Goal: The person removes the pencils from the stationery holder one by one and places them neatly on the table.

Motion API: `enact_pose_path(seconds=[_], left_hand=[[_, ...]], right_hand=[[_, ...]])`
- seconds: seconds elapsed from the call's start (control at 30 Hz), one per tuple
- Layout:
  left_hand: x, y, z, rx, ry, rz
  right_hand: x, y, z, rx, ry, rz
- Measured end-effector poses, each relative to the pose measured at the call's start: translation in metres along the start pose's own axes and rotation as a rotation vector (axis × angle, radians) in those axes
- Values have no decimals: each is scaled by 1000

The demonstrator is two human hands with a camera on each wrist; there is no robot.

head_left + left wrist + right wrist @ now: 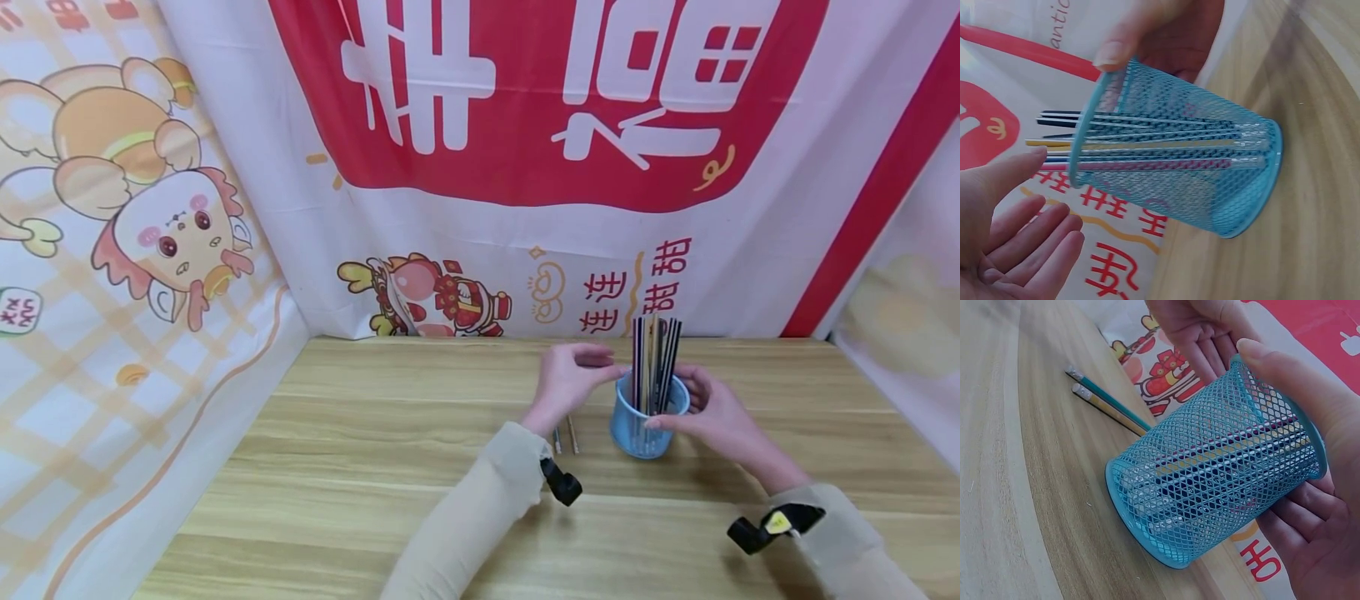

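A light blue mesh pencil cup (636, 440) stands upright on the wooden table, holding several pencils (655, 354) in dark, yellow and pink tones. My right hand (712, 417) grips the cup near its rim, thumb on the near side and fingers behind. At the rim's left side is my left hand (570, 379), its thumb reaching to the rim and pencils (1141, 147), its other fingers loosely extended. Whether that thumb touches them I cannot tell. A teal pencil (1110, 400) and a yellow pencil (1107, 408) lie on the table left of the cup, partly hidden by my left arm.
A white cloth with a red printed panel (525, 179) hangs behind the table (360, 467). Another printed cloth (150, 367) borders the left side, and pale cloth (907, 333) hangs at the right. Each wrist carries a black camera mount.
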State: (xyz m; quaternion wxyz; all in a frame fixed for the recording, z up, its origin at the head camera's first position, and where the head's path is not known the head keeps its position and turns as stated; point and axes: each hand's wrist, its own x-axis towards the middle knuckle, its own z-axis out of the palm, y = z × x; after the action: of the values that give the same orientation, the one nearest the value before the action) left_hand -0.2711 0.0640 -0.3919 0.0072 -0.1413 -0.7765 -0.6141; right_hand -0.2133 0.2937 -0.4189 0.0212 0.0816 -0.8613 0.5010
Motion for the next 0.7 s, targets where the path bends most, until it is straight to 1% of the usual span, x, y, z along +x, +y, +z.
enact_pose_path(seconds=[0.13,0.3,0.5,0.7], left_hand=[[4,-6,8,0,-21,1],[8,-13,14,19,-58,23],[14,-14,19,53,-75,50],[18,-14,24,85,-85,52]], right_hand=[[1,2,-1,-12,2,-3],[1,1,0,14,-3,-29],[0,1,0,35,-2,-48],[-1,2,-1,29,-1,-44]])
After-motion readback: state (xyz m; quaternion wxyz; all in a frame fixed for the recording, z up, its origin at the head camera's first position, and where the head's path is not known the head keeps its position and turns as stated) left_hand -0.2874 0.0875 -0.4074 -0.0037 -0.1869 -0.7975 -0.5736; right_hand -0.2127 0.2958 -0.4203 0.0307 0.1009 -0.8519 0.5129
